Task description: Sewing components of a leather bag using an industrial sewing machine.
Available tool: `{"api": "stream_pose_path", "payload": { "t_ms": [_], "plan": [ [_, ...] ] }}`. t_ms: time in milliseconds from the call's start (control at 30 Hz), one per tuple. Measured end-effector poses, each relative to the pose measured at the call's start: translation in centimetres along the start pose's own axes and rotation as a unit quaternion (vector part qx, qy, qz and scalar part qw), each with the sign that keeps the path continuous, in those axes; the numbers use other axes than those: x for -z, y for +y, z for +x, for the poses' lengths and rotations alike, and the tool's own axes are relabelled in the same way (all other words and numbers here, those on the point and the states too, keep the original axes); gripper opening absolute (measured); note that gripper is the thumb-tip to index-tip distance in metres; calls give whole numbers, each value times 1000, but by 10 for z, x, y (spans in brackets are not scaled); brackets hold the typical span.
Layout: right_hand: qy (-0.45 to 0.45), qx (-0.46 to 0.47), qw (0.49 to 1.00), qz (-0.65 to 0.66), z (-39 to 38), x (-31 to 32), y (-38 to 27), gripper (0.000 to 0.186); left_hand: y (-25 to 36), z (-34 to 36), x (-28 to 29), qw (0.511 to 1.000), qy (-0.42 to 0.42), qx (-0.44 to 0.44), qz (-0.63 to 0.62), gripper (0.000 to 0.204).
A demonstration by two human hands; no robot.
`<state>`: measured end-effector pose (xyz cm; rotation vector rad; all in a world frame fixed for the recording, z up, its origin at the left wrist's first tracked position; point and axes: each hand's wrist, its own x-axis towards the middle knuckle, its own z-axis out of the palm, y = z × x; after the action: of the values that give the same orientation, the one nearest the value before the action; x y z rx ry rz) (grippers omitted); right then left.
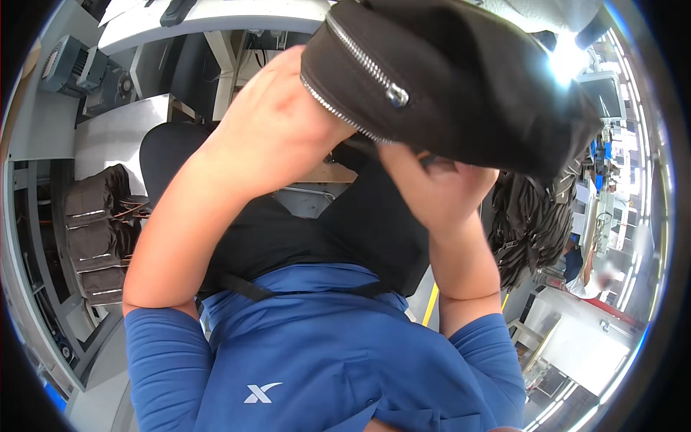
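Observation:
A dark brown-black zippered bag (461, 79) is lifted in front of me, filling the upper right. One silver zipper with its pull runs across its side, and another line of metal teeth follows its lower left edge. My left hand (288, 119) grips the bag at its left end; its fingertips are hidden behind the fabric. Under the bag's lower edge, my right hand (439, 183) has its fingers curled against the material, with the thumb up by the zipper teeth. Both hands are closed on the bag.
A white tabletop (237, 18) spans the top, with a dark tool (177, 11) on it. Stacked dark bags (101, 237) stand at left, and a heap of similar dark pieces (529, 223) at right. A grey motor (65, 68) sits far left. Another person (594, 281) is at the far right.

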<state>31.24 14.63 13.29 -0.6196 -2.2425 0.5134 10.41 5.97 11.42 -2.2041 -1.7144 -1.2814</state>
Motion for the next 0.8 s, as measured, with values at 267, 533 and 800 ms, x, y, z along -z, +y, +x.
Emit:
{"api": "stream_pose_path", "payload": {
  "t_ms": [267,533,800],
  "plan": [
    [10,140,969,-202,14,8,32,29,-3,0,-7,970,10,-89,225,26],
    [-26,158,959,-232,22,9,32,16,-4,4,-8,959,28,-112,260,27],
    [-52,113,990,-72,19,10,42,32,-2,5,-20,963,64,-108,238,27]
  ]
}}
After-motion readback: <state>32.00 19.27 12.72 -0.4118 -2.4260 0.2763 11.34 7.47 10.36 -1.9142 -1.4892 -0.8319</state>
